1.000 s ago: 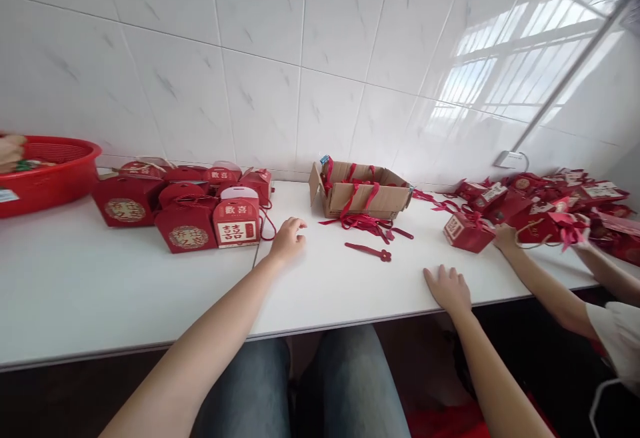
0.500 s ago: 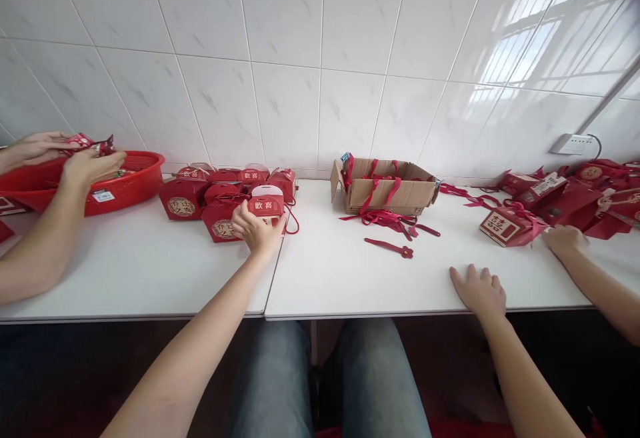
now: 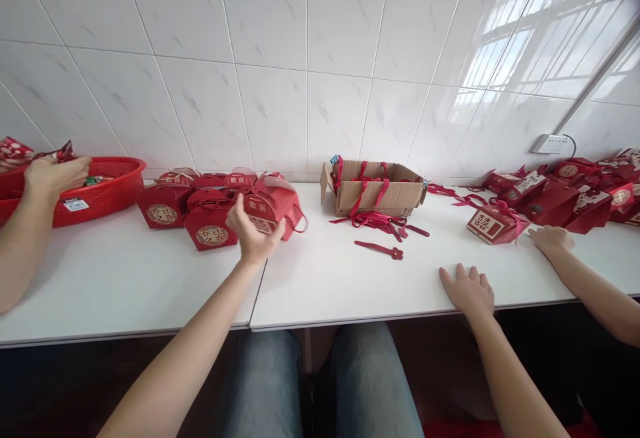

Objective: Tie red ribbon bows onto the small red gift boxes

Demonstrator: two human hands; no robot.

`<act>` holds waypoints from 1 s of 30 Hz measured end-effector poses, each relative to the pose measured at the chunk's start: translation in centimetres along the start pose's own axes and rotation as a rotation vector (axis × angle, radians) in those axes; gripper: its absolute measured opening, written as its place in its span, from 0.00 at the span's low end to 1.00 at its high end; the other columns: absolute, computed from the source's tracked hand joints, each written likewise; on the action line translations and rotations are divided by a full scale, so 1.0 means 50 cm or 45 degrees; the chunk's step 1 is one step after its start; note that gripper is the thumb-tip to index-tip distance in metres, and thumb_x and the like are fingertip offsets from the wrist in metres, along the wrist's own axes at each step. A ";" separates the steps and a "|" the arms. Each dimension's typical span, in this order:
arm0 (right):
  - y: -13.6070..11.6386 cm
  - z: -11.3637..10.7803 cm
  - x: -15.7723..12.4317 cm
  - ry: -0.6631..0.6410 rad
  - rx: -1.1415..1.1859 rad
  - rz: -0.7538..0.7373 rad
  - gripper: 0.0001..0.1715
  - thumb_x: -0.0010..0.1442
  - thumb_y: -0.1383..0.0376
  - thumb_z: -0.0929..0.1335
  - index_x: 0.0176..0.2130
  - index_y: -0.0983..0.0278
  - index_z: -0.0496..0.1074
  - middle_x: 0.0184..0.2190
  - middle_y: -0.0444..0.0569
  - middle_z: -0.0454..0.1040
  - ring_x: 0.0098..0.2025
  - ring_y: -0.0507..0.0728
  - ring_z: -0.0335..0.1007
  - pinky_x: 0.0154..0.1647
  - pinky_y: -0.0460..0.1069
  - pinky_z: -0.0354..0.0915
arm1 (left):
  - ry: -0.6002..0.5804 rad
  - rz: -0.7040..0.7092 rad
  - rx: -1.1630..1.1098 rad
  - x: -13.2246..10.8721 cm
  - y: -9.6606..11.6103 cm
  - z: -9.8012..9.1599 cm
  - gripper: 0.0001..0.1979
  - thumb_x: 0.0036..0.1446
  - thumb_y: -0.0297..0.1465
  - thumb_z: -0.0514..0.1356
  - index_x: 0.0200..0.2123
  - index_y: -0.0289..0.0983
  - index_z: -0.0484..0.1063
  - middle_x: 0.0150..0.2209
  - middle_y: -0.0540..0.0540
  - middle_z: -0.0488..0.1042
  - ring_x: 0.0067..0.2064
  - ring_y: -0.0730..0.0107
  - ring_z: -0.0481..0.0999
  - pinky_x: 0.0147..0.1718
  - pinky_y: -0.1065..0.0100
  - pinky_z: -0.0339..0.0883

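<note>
My left hand (image 3: 257,233) grips a red gift box (image 3: 273,201) with gold lettering, thumb on the near side; the box is tilted and its base seems off the table. Just left of it stand several similar red boxes (image 3: 211,221) with round gold emblems. My right hand (image 3: 469,289) rests on the white table (image 3: 320,291), fingers spread, holding nothing. Between my hands, a red strap with a flower-shaped end (image 3: 380,249) lies flat. Behind it, red ribbons (image 3: 375,221) hang over and spill from a cardboard box (image 3: 400,197).
At the left, a co-worker's hand (image 3: 53,175) holds small wrapped packets over a red plastic basket (image 3: 117,185). On the right lie a red box with a ribbon (image 3: 495,225), another person's hand (image 3: 553,238) and many red boxes (image 3: 550,198). A power strip (image 3: 550,143) is on the wall.
My left hand has lifted and tilted the red gift box out of the group. The view has turned slightly right. My right hand stays flat on the table.
</note>
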State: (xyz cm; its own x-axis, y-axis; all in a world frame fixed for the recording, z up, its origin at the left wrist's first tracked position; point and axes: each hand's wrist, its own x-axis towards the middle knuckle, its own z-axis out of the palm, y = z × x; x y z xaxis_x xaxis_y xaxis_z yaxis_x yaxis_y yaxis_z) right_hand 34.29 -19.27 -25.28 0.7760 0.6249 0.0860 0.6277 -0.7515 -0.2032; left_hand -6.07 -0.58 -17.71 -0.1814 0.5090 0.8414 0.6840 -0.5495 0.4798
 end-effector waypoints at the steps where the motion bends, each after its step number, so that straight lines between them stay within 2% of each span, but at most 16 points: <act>1: 0.000 -0.001 0.001 -0.001 -0.007 0.004 0.42 0.61 0.46 0.50 0.63 0.70 0.55 0.65 0.63 0.49 0.66 0.70 0.43 0.62 0.60 0.46 | -0.072 0.041 -0.074 -0.001 0.016 0.008 0.52 0.38 0.43 0.67 0.63 0.34 0.45 0.55 0.33 0.58 0.58 0.46 0.55 0.57 0.51 0.50; 4: -0.003 -0.014 0.010 -0.081 -0.047 0.005 0.41 0.61 0.47 0.52 0.62 0.71 0.57 0.63 0.65 0.52 0.64 0.72 0.47 0.60 0.61 0.49 | -0.476 0.092 -0.272 -0.006 0.055 0.048 0.48 0.42 0.43 0.65 0.62 0.37 0.46 0.56 0.35 0.58 0.58 0.47 0.57 0.55 0.51 0.54; 7: -0.025 -0.050 0.024 -0.174 -0.048 -0.059 0.38 0.60 0.49 0.56 0.60 0.69 0.61 0.60 0.64 0.58 0.60 0.73 0.55 0.56 0.63 0.54 | -0.787 0.082 -0.344 -0.010 0.061 0.089 0.45 0.44 0.40 0.64 0.62 0.38 0.48 0.56 0.36 0.58 0.59 0.48 0.57 0.54 0.51 0.56; 9: -0.063 -0.085 0.032 -0.046 0.030 -0.217 0.34 0.59 0.51 0.58 0.59 0.65 0.63 0.60 0.60 0.59 0.60 0.71 0.56 0.56 0.63 0.56 | -0.888 0.080 -0.398 -0.012 0.048 0.106 0.46 0.44 0.39 0.64 0.63 0.39 0.46 0.57 0.35 0.56 0.59 0.49 0.57 0.53 0.52 0.59; 11: -0.123 -0.125 0.035 0.101 0.193 -0.411 0.29 0.58 0.54 0.61 0.55 0.63 0.67 0.58 0.57 0.62 0.58 0.68 0.59 0.55 0.60 0.59 | -0.905 0.061 -0.484 -0.013 0.029 0.111 0.48 0.45 0.39 0.64 0.64 0.40 0.42 0.58 0.35 0.54 0.59 0.51 0.57 0.50 0.55 0.62; 12: -0.160 -0.146 0.036 0.108 0.316 -0.514 0.26 0.58 0.55 0.61 0.52 0.63 0.69 0.56 0.56 0.65 0.55 0.66 0.63 0.52 0.57 0.61 | -0.891 0.046 -0.535 -0.013 0.020 0.111 0.49 0.44 0.39 0.65 0.65 0.40 0.40 0.57 0.36 0.55 0.58 0.52 0.58 0.50 0.56 0.63; 14: -0.241 -0.187 0.038 -0.011 0.531 -0.638 0.25 0.57 0.54 0.62 0.49 0.63 0.71 0.49 0.55 0.71 0.49 0.63 0.69 0.44 0.53 0.66 | -0.882 0.004 -0.642 -0.010 0.003 0.107 0.51 0.43 0.40 0.65 0.65 0.40 0.40 0.55 0.37 0.57 0.56 0.55 0.61 0.49 0.58 0.64; 16: -0.320 -0.224 0.042 -0.166 0.618 -0.767 0.23 0.57 0.55 0.63 0.47 0.62 0.72 0.45 0.53 0.74 0.46 0.61 0.70 0.41 0.51 0.67 | -0.912 -0.053 -0.741 -0.004 -0.009 0.102 0.41 0.48 0.41 0.61 0.62 0.39 0.48 0.52 0.39 0.60 0.53 0.58 0.65 0.47 0.60 0.65; 19: -0.409 -0.266 0.059 -0.264 0.636 -0.900 0.19 0.55 0.57 0.65 0.44 0.62 0.74 0.42 0.51 0.75 0.41 0.59 0.72 0.39 0.51 0.66 | -0.923 -0.185 -0.834 0.002 -0.017 0.098 0.18 0.55 0.36 0.51 0.47 0.37 0.66 0.47 0.42 0.66 0.49 0.61 0.67 0.44 0.62 0.66; 21: -0.443 -0.280 0.076 -0.320 0.642 -0.902 0.17 0.55 0.59 0.65 0.42 0.63 0.74 0.38 0.51 0.76 0.36 0.57 0.72 0.34 0.50 0.66 | -0.879 -0.306 -0.833 0.002 -0.019 0.102 0.12 0.51 0.31 0.50 0.38 0.37 0.68 0.41 0.44 0.69 0.45 0.63 0.69 0.40 0.64 0.66; 24: -0.465 -0.276 0.104 -0.376 0.614 -0.875 0.15 0.54 0.62 0.64 0.41 0.61 0.75 0.36 0.50 0.76 0.31 0.55 0.71 0.29 0.49 0.65 | -0.831 -0.420 -0.800 -0.004 -0.019 0.113 0.11 0.46 0.27 0.53 0.36 0.38 0.66 0.38 0.46 0.69 0.41 0.66 0.70 0.36 0.67 0.66; 27: -0.474 -0.247 0.130 -0.484 0.577 -0.909 0.17 0.52 0.63 0.65 0.42 0.60 0.75 0.40 0.50 0.76 0.34 0.56 0.72 0.31 0.49 0.67 | -0.807 -0.485 -0.843 -0.008 -0.021 0.122 0.07 0.47 0.29 0.56 0.33 0.38 0.64 0.34 0.48 0.68 0.38 0.68 0.69 0.34 0.69 0.64; 30: -0.485 -0.215 0.155 -0.553 0.513 -0.928 0.17 0.51 0.63 0.67 0.42 0.60 0.76 0.43 0.49 0.75 0.39 0.57 0.72 0.35 0.49 0.67 | -0.829 -0.631 -0.903 -0.006 -0.022 0.126 0.06 0.47 0.32 0.58 0.28 0.38 0.62 0.30 0.51 0.65 0.33 0.71 0.67 0.29 0.71 0.61</act>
State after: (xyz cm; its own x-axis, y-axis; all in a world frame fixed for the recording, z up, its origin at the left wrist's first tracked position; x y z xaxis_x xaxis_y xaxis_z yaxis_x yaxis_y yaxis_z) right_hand 25.78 1.52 -9.18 0.0579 0.9979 -0.0302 0.8176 -0.0648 -0.5721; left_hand -2.33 4.04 -20.08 0.2283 0.9192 0.3208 0.0353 -0.3371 0.9408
